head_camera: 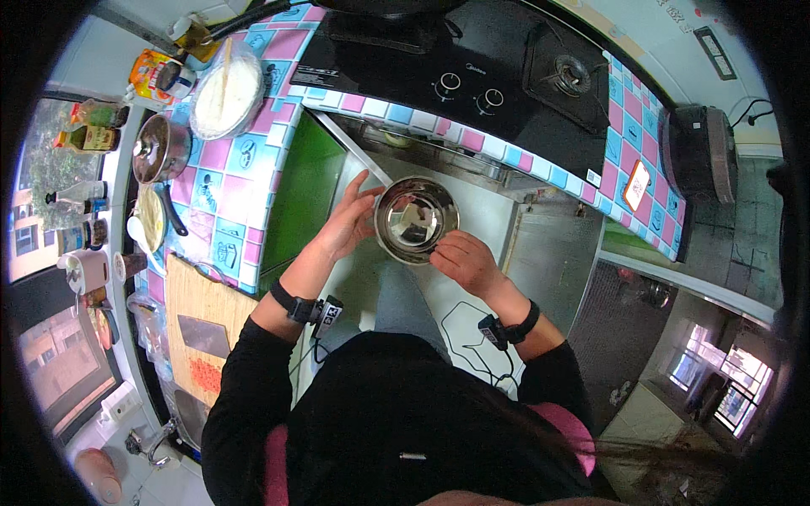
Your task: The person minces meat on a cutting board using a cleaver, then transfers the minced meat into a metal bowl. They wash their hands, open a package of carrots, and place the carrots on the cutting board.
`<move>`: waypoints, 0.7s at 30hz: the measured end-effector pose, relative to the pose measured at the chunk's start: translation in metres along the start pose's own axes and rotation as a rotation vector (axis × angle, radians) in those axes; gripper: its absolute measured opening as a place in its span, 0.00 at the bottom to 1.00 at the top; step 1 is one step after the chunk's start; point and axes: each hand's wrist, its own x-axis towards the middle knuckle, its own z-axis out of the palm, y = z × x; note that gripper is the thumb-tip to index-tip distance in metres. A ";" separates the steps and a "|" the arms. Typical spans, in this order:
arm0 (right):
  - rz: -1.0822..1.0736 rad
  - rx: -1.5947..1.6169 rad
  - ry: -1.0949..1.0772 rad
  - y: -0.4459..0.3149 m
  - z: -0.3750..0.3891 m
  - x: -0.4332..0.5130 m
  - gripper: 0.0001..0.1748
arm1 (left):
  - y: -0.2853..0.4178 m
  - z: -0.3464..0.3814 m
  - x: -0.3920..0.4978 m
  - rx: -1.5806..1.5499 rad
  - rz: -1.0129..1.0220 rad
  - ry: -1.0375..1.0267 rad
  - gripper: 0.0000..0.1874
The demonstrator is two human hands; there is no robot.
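A shiny stainless steel bowl point(416, 221) is held in front of my body, over the floor beside an open cabinet below the gas stove point(468, 82). My right hand point(467, 260) grips its lower right rim with bent fingers. At the bowl's left side is my left hand point(349, 218), fingers spread and thumb side close to the rim; whether it touches the bowl cannot be told. The inside of the bowl shows only reflections. Both wrists wear black straps with small devices.
A green cabinet door point(310, 183) stands at the left. On the tiled counter are a bowl of white food point(226, 95), a lidded pot point(161, 148), and a cutting board point(183, 291) with a cleaver point(204, 336) and chopped orange food point(205, 374). A phone point(636, 185) lies right.
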 end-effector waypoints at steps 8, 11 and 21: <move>-0.051 0.117 -0.039 -0.022 0.006 0.020 0.16 | 0.006 -0.010 -0.034 0.004 0.149 -0.021 0.39; 0.253 0.066 -0.121 -0.007 0.003 -0.026 0.25 | 0.006 -0.015 -0.035 -0.042 0.228 -0.047 0.42; 1.691 -0.800 -0.084 0.042 -0.069 -0.416 0.38 | 0.028 -0.025 -0.057 -0.131 0.394 -0.079 0.51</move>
